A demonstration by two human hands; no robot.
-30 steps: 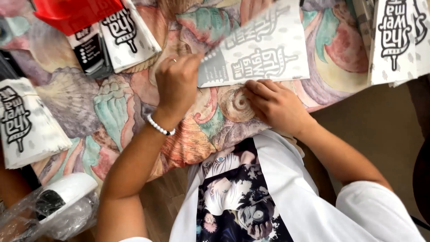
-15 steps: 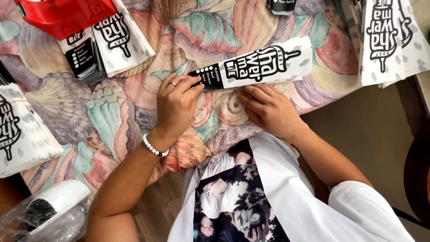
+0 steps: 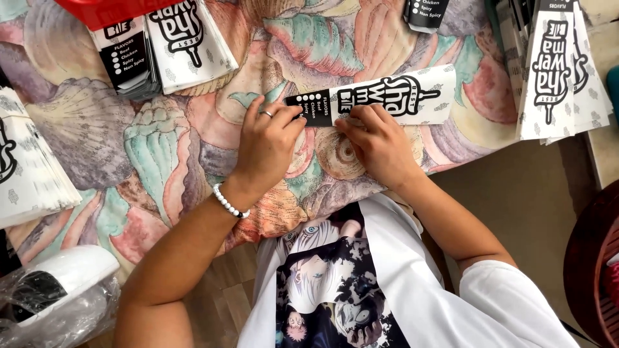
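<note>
Two hands on one piece here: your left hand (image 3: pixel 271 145) and right hand (image 3: pixel 377 142) are both pressed down on a long, narrow folded paper wrapper sleeve (image 3: pixel 387 100), white with a black printed end, lying flat on the seashell-print tablecloth (image 3: pixel 161 161) near the table's front edge, right in front of you. Your left hand sits at the black end of the sleeve, fingers curled in fairly narrow with the fingertips pinning the lower corner; there's a ring on one finger and a white bead bracelet (image 3: pixel 229 203) on that wrist. Your right hand is just beside it, touching the sleeve's lower edge around the middle, fingers bunched and pressing down more than gripping, so neither hand is really lifting it. The sleeve runs at a slight tilt, its white end higher and off to the right. Around it you've got stacks of the same printed sleeves: one stack at the top left (image 3: pixel 187 38) partly under something red (image 3: pixel 109 9), another stack at the far left edge (image 3: pixel 29 174), and one more up at the right (image 3: pixel 558 71). Down at the bottom left there's a white device in clear plastic wrap (image 3: pixel 58 283). Your white tee with the dark graphic print (image 3: pixel 335 283) fills the bottom middle.
</note>
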